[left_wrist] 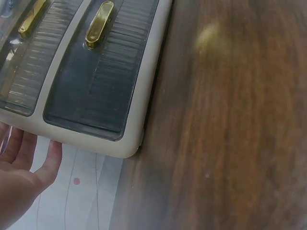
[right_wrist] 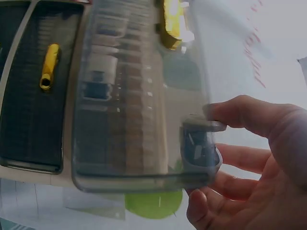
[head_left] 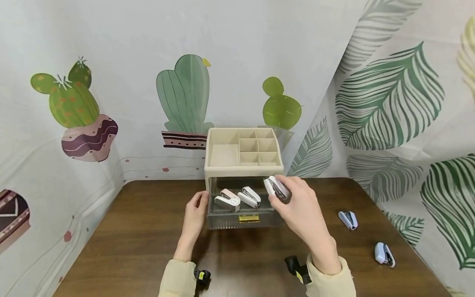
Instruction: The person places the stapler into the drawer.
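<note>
A cream desktop organizer (head_left: 245,169) stands at the back of the table with its clear top drawer (head_left: 222,220) pulled out. My right hand (head_left: 302,204) pinches a white and grey stapler (head_left: 277,189) between thumb and fingers, over the drawer's right end. Inside the drawer lie a pink and white stapler (head_left: 228,200) and a white stapler (head_left: 249,197). My left hand (head_left: 195,212) rests its fingers against the organizer's left side; in the left wrist view those fingers (left_wrist: 53,158) are extended along the cream side wall.
Two light-blue staplers, one farther back (head_left: 348,220) and one nearer (head_left: 384,254), lie on the brown table (head_left: 148,247) to the right. A gold handle (head_left: 249,218) sticks out from the drawer front. Behind hangs a cloth (head_left: 237,49) printed with cacti and leaves.
</note>
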{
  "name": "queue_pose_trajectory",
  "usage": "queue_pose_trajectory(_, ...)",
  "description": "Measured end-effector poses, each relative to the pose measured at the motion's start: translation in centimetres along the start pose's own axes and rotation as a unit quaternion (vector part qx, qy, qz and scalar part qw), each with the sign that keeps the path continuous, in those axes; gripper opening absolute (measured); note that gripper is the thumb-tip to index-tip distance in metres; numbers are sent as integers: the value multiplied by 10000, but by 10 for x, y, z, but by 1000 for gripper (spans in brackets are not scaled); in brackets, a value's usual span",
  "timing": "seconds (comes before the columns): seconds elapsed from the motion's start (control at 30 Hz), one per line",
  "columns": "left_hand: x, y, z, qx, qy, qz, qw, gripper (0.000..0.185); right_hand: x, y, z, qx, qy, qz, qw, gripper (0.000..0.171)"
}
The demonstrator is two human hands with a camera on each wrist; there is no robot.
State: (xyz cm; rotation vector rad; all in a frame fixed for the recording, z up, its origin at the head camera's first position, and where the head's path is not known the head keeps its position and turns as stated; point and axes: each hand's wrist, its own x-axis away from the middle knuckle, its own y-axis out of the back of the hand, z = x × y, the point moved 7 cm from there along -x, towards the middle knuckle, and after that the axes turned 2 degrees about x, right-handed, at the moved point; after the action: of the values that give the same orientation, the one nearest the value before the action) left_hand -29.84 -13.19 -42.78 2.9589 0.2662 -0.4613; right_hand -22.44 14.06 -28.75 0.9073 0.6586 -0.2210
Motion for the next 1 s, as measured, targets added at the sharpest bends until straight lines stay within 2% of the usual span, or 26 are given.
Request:
queue_pose_trajectory(0.17,-8,-2,25,107,-6,-58,9999,30,-12,-15,7,451,194,444,9978,39)
queue_pose_trajectory(0.23,-8,-3,27,112,-39,-65,9999,32,-15,-20,9,612,300,590,9959,39)
queue_pose_trajectory(0.33,-9,-3,27,156,-129,-96,9997,33,-20,-25,12,877,498,736,9922,34)
queue_pose_trajectory(0.5,-9,-2,28,198,-143,-123,9996,32,-26,-32,16,1250,788,920,9847,14)
queue_pose_trajectory(0.67,-9,-1,28,256,-44,-92,9996,29,-30,-40,17,1535,809,1209,9774,25)
queue_pose_trajectory(0.87,1,0,-4,174,-101,47,9998,27,-33,-51,18,2055,679,1510,9646,19)
queue_pose_trajectory(1.0,-3,-1,12,213,-150,-16,9997,29,-35,-57,19,2253,634,1688,9575,25)
